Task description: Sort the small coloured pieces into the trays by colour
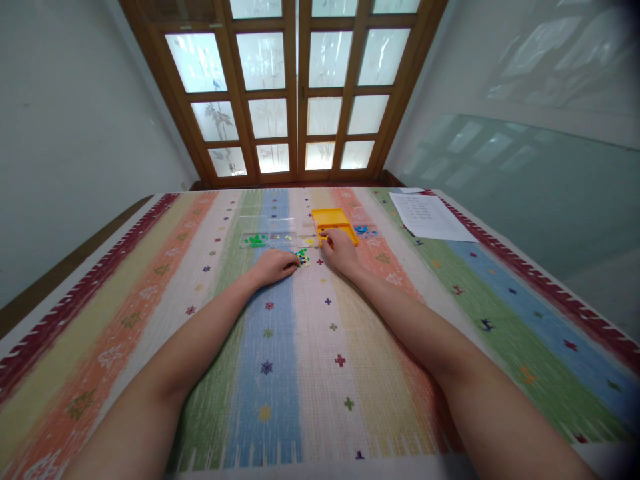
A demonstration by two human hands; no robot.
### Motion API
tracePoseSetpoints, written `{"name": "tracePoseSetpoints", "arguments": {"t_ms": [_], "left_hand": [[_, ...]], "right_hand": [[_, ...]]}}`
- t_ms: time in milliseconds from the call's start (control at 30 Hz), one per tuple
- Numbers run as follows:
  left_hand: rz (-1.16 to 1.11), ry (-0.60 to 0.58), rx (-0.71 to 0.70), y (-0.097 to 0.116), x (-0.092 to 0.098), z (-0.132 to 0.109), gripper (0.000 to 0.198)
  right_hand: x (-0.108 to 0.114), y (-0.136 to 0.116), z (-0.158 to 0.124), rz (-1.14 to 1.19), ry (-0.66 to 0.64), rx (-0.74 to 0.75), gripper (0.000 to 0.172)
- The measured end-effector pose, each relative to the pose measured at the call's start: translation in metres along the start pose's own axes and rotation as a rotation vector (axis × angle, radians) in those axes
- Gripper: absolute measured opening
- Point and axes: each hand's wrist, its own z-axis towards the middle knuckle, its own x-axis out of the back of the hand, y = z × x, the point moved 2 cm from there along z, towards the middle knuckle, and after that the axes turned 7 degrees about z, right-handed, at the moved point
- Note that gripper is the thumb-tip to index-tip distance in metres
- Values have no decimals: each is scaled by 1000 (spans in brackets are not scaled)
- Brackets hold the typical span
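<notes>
My left hand (274, 267) rests on the cloth with its fingers closed together at the left edge of a small pile of mixed coloured pieces (303, 257). Whatever its fingertips hold is too small to make out. My right hand (341, 249) is over the front of an open yellow box (332, 217), its fingers curled and close together; anything in them is hidden. Left of the yellow box stand clear boxes: one with green pieces (256, 241), one with a few pale pieces (281, 237), and one with yellow pieces (309, 241). Blue pieces (365, 231) lie in a clear box on the right.
A striped, patterned tablecloth (268, 333) covers the table. Printed paper sheets (430, 217) lie at the back right. Behind the table are wooden doors (299, 93) with frosted panes, and a glass panel (525, 187) leans at the right wall.
</notes>
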Motion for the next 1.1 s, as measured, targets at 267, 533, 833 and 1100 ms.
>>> {"name": "tracePoseSetpoints", "arguments": {"t_ms": [267, 533, 833, 1100], "left_hand": [[-9, -18, -1, -1, 0, 0, 24], [-16, -18, 5, -2, -2, 0, 25], [-52, 47, 31, -6, -4, -1, 26], [-8, 160, 214, -14, 1, -2, 26]], "right_hand": [[-2, -2, -1, 30, -35, 50, 20], [-4, -11, -5, 93, -212, 167, 17], [-5, -12, -6, 96, -245, 178, 19], [-6, -12, -6, 91, -253, 174, 19]]}}
